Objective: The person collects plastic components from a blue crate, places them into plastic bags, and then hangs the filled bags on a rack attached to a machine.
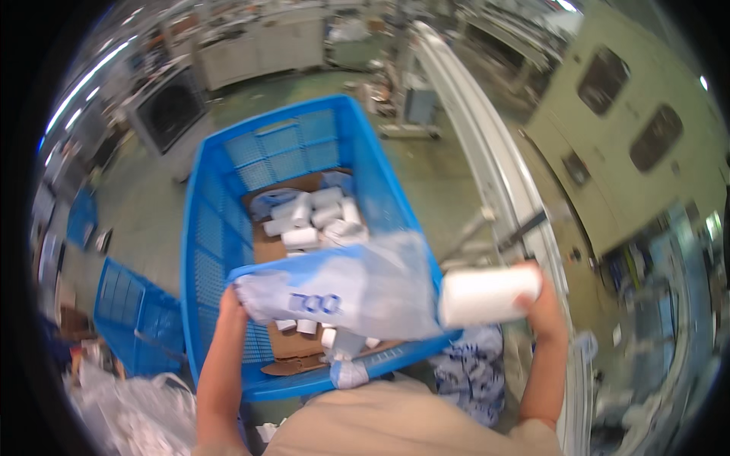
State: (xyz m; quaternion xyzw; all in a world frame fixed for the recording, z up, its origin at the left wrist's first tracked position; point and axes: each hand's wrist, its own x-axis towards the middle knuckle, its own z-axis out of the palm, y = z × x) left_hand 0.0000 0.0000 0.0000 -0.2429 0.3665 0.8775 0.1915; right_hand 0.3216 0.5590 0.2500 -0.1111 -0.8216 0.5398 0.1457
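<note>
1. The left hand [233, 302] pinches one end of a plastic bag [334, 292]; its fingers are drawn together on the edge, though their tips are partly hidden by the bag.
2. The bag stretches rightward from that hand, above the near part of a big blue crate [220, 228]. It is blue and cloudy white at the held end, with blue lettering, and see-through toward the other end.
3. The right hand [544, 308] holds a white roll [487, 296], fingers curled around its right end. The roll lies nearly level, out past the crate's right side and a little blurred.
4. The roll's left end is right beside the bag's loose end — whether they touch, I cannot tell.
5. Inside the crate, more white rolls [302, 215] lie jumbled on brown cardboard [293, 346], most of them toward the far end.
6. A small white-and-blue bundle [349, 374] sits at the crate's near rim, close to the person's beige shirt [380, 422].
7. To the left stands a smaller blue basket [137, 311], with a clear plastic sack [141, 410] below it in view.
8. To the right are a crumpled blue-and-white heap [471, 372], a long pale metal rail [487, 152] and a light green cabinet [646, 91].
</note>
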